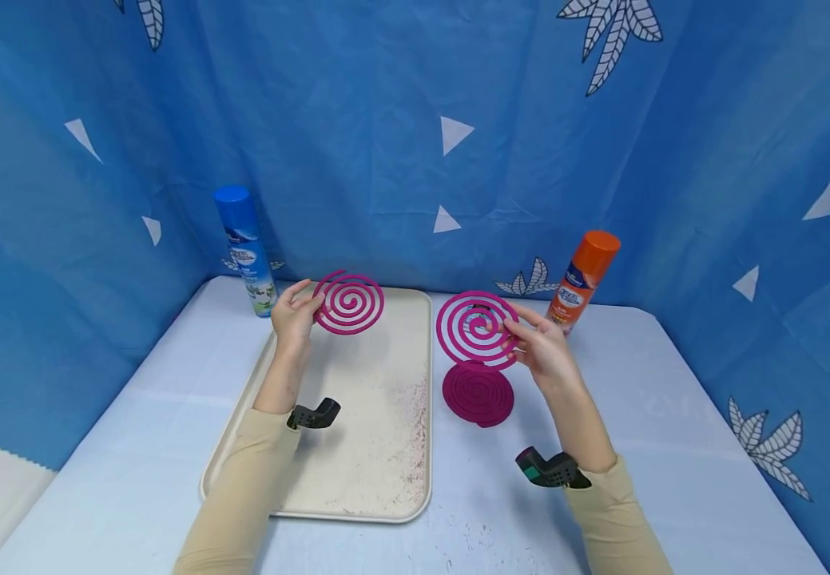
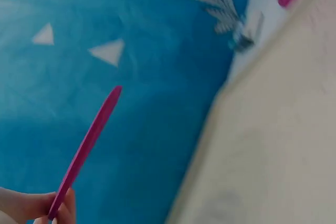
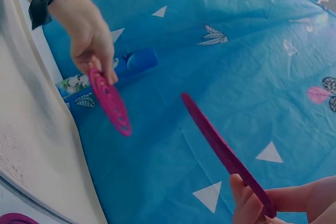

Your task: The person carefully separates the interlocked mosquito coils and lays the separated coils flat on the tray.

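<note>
Blue patterned cloth [image 1: 415,120] backs a pale, perhaps plastic-covered table [image 1: 673,383].

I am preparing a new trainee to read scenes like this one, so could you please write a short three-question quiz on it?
1. True or false: each of the hands holds a pink spiral coil in the air.
2. Which spray can stands nearer the left hand? A) blue-capped B) orange-capped
3. Fill in: a third coil lies flat on the ____, beside the tray.

Key
1. True: the left hand holds the left coil above the tray, and the right hand holds the right coil.
2. A: the blue-capped can; the orange-capped can stands on the right.
3. Table: the flat coil lies on the table.
</note>
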{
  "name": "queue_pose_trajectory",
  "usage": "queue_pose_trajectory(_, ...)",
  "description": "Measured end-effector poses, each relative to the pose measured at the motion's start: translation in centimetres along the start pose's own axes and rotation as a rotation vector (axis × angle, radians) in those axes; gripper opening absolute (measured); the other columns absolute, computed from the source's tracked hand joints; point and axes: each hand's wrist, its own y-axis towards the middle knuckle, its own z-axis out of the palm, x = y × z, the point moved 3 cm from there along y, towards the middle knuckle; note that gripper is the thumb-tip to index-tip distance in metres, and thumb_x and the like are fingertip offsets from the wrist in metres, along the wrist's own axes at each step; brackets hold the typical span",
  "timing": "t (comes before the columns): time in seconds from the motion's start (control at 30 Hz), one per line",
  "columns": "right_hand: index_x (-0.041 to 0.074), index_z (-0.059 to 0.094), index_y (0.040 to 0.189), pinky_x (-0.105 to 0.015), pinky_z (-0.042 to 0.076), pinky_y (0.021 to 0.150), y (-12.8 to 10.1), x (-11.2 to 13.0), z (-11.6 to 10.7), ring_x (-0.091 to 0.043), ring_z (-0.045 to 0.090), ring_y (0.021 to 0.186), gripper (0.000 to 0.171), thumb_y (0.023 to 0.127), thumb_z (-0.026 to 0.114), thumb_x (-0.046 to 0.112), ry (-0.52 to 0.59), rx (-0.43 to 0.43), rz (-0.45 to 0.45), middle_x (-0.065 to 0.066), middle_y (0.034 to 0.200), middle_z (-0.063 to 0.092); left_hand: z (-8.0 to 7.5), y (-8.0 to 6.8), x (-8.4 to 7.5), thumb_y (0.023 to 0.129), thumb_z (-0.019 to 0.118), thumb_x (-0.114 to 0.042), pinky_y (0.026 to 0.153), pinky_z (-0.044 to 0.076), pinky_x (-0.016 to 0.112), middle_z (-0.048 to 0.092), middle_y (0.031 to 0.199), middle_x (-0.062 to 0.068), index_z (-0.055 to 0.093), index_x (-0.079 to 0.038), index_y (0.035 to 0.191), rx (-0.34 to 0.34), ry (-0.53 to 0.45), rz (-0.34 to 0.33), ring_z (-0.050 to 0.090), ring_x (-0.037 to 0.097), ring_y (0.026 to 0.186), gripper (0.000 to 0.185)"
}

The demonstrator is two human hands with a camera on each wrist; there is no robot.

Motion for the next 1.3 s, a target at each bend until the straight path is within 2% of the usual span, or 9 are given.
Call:
queue_pose_trajectory(0.2,0.007,0.037,0.145,-0.014,0.052,0.066,0.2,-0.6,0.3,-0.003,0.062,0.068,0.051,0.097,0.052,0.018,-0.033,-0.029,0.030,0.012,0.076,0.066,-2.2,2.3,3.2,0.089,0.064,-0.007,0.064,0.046,0.010,0.057,0.073,-0.008,0.055,-0.010,0.132,-0.174,0.034,0.009,0.054,0.000,0.070,0.043)
queue_pose_trajectory(0.27,0.006,0.037,0.145,-0.013,0.053,0.067,0.3,-0.8,0.5,-0.003,0.063,0.068,0.051,0.097,0.052,0.017,-0.025,-0.024,0.045,0.012,0.076,0.066,-2.7,2.8,4.0,0.089,0.065,-0.008,0.062,0.045,0.009,0.057,0.074,-0.008,0.056,-0.010,0.131,-0.201,0.072,0.015,0.053,-0.003,0.067,0.043)
queue_pose_trajectory(0.37,0.006,0.035,0.145,-0.014,0.054,0.068,0.4,-1.2,0.8,-0.003,0.065,0.068,0.051,0.097,0.052,0.014,0.002,-0.005,0.060,0.011,0.079,0.067,-3.2,3.4,5.1,0.089,0.064,-0.008,0.059,0.043,0.007,0.061,0.086,0.002,0.056,-0.009,0.131,-0.212,0.136,0.037,0.051,-0.005,0.065,0.043)
queue_pose_trajectory(0.5,0.003,0.032,0.146,-0.015,0.055,0.065,0.4,-1.6,1.2,-0.003,0.065,0.066,0.053,0.097,0.051,0.010,0.028,0.018,0.064,0.010,0.079,0.067,-3.4,3.9,6.1,0.089,0.064,-0.008,0.059,0.040,0.005,0.063,0.107,0.020,0.054,-0.006,0.132,-0.214,0.218,0.061,0.056,0.005,0.078,0.045)
queue_pose_trajectory(0.63,0.000,0.029,0.147,-0.015,0.054,0.061,0.9,-2.2,1.7,-0.002,0.064,0.064,0.054,0.097,0.049,0.006,0.018,0.051,0.050,0.011,0.077,0.067,-3.5,4.0,6.3,0.086,0.066,-0.007,0.071,0.049,0.017,0.066,0.113,0.026,0.054,-0.004,0.132,-0.240,0.276,0.086,0.065,0.029,0.096,0.048)
queue_pose_trajectory(0.77,-0.001,0.031,0.145,-0.016,0.056,0.060,2.2,-3.2,2.5,-0.002,0.065,0.064,0.053,0.096,0.050,0.003,0.015,0.058,0.044,0.009,0.077,0.067,-3.5,3.8,6.2,0.088,0.060,-0.006,0.096,0.051,0.036,0.062,0.120,0.027,0.053,-0.002,0.133,-0.244,0.287,0.106,0.062,0.036,0.112,0.046)
queue_pose_trajectory(0.87,-0.002,0.034,0.144,-0.017,0.056,0.058,3.7,-4.2,3.5,-0.003,0.067,0.061,0.052,0.095,0.051,0.002,0.011,0.037,0.034,0.008,0.077,0.067,-3.6,3.7,6.0,0.090,0.056,-0.006,0.103,0.047,0.042,0.060,0.125,0.027,0.053,0.000,0.133,-0.247,0.270,0.116,0.059,0.036,0.118,0.043)
queue_pose_trajectory(1.13,0.002,0.048,0.136,-0.014,0.050,0.047,8.9,-6.7,7.1,-0.003,0.060,0.050,0.047,0.091,0.059,0.001,-0.014,-0.094,0.043,0.005,0.073,0.063,-3.5,3.9,6.0,0.090,0.057,-0.007,0.100,0.049,0.038,0.066,0.114,0.026,0.059,0.000,0.126,-0.251,0.228,0.145,0.064,0.034,0.110,0.037)
queue_pose_trajectory(1.3,0.002,0.049,0.133,-0.014,0.043,0.042,11.9,-8.3,8.7,-0.004,0.055,0.047,0.044,0.090,0.058,-0.002,0.013,-0.145,0.080,0.001,0.070,0.059,-3.0,4.0,6.1,0.090,0.061,-0.007,0.077,0.052,0.015,0.068,0.107,0.027,0.055,-0.001,0.130,-0.224,0.199,0.184,0.071,0.025,0.090,0.041)
